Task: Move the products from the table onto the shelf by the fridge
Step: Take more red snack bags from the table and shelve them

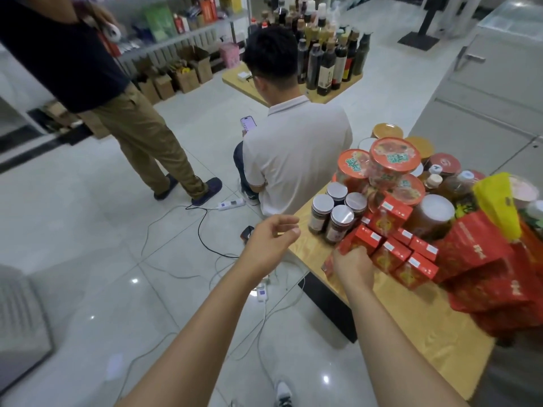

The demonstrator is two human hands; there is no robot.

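A wooden table (411, 333) is crowded with products: red foil bags (484, 277) and a yellow bag (496, 207) at right, stacked red-lidded tubs (393, 158) behind, and an amber-filled jar (435, 212) with a white lid. Four silver-lidded jars (342, 217) of dark contents stand at the left edge, beside small red boxes (393, 254). The right hand (352, 267) grips one red box (361, 239) at the near-left edge. The left hand (269, 245) hovers over the floor, fingers loosely curled, holding nothing. A seated person (296, 154) blocks the table's far corner; another person (117, 113) stands nearby, with a power strip (232, 204) and cables between them.
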